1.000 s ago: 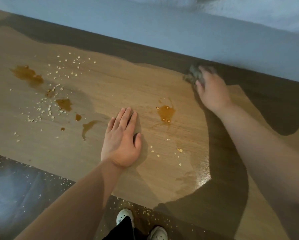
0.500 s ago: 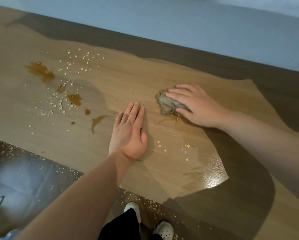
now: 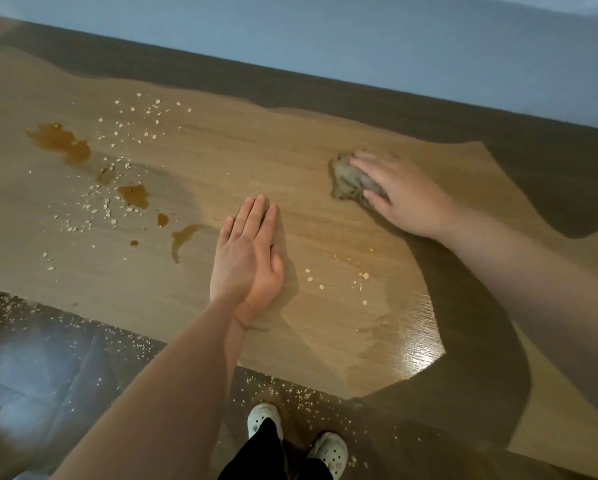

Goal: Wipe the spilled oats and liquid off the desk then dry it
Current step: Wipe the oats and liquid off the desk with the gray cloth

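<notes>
On the wooden desk (image 3: 256, 150), brown liquid lies in puddles at the left (image 3: 60, 142) and centre left (image 3: 135, 195), with a streak (image 3: 183, 237) beside my left hand. Oat flakes (image 3: 96, 209) are scattered around the puddles, and a few more flakes (image 3: 363, 275) lie right of my left hand. My left hand (image 3: 249, 258) rests flat on the desk, fingers straight and together. My right hand (image 3: 405, 199) holds a crumpled grey cloth (image 3: 346, 181) against the desk, fingers over it and thumb under its near side.
A wet, shiny patch (image 3: 412, 348) covers the desk near its front edge at the right. Spilled oats (image 3: 290, 393) dot the dark floor below the edge, beside my shoes (image 3: 263, 417). A pale wall runs along the desk's far side.
My right hand brought the cloth from the desk's far edge onto the puddle right of my left hand. That puddle is gone. The cloth now sits slightly farther back.
</notes>
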`<control>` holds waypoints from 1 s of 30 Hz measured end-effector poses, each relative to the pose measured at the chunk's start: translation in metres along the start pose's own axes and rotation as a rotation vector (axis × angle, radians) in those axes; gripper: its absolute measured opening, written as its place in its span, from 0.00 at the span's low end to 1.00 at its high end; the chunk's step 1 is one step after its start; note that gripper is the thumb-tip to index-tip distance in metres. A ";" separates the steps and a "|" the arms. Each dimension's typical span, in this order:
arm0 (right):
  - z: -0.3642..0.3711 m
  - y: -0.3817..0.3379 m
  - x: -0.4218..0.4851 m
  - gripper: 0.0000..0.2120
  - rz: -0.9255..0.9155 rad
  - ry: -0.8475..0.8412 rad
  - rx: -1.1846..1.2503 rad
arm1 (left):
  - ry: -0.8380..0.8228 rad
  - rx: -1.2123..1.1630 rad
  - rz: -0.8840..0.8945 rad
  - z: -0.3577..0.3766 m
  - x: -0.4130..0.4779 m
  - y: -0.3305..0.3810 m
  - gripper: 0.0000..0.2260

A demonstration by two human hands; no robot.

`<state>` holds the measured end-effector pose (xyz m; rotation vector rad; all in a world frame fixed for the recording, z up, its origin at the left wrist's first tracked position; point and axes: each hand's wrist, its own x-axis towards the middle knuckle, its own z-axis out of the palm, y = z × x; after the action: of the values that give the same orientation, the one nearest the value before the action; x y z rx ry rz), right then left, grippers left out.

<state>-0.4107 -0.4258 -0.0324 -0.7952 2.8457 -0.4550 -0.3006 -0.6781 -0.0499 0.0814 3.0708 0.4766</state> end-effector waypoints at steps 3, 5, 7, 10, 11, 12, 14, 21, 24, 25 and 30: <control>-0.002 -0.010 0.015 0.25 0.202 0.172 0.057 | 0.002 -0.006 0.004 0.000 0.000 -0.001 0.30; 0.011 -0.038 0.000 0.24 0.029 0.148 0.066 | -0.006 0.002 0.012 0.000 -0.001 -0.001 0.30; 0.019 -0.057 -0.026 0.25 -0.186 -0.006 0.056 | -0.017 0.013 0.022 0.000 -0.001 -0.002 0.31; 0.003 -0.019 -0.025 0.26 -0.120 -0.024 -0.028 | -0.017 0.034 0.027 0.000 0.000 -0.002 0.30; -0.002 0.001 -0.021 0.26 0.017 0.010 -0.043 | -0.010 0.041 0.026 0.000 0.000 -0.002 0.30; -0.008 0.019 -0.020 0.25 0.155 0.070 -0.017 | -0.002 0.042 0.026 0.000 0.000 -0.002 0.30; -0.015 0.034 -0.025 0.24 0.427 0.257 0.050 | 0.008 0.038 0.027 0.001 0.000 -0.002 0.30; 0.026 -0.045 -0.093 0.25 0.118 0.119 -0.063 | -0.021 0.042 0.008 0.000 0.001 -0.001 0.30; 0.007 0.007 -0.094 0.24 0.437 0.248 -0.156 | -0.043 0.063 -0.007 0.000 0.003 -0.001 0.28; 0.000 0.023 -0.094 0.24 0.615 0.305 -0.136 | -0.047 0.068 -0.012 -0.001 0.004 -0.001 0.28; 0.024 -0.044 -0.095 0.26 0.588 0.311 -0.076 | -0.046 0.049 -0.001 -0.003 0.004 0.000 0.28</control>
<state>-0.3033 -0.4174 -0.0348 0.1405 3.1912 -0.4073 -0.3042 -0.6782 -0.0472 0.0910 3.0371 0.3938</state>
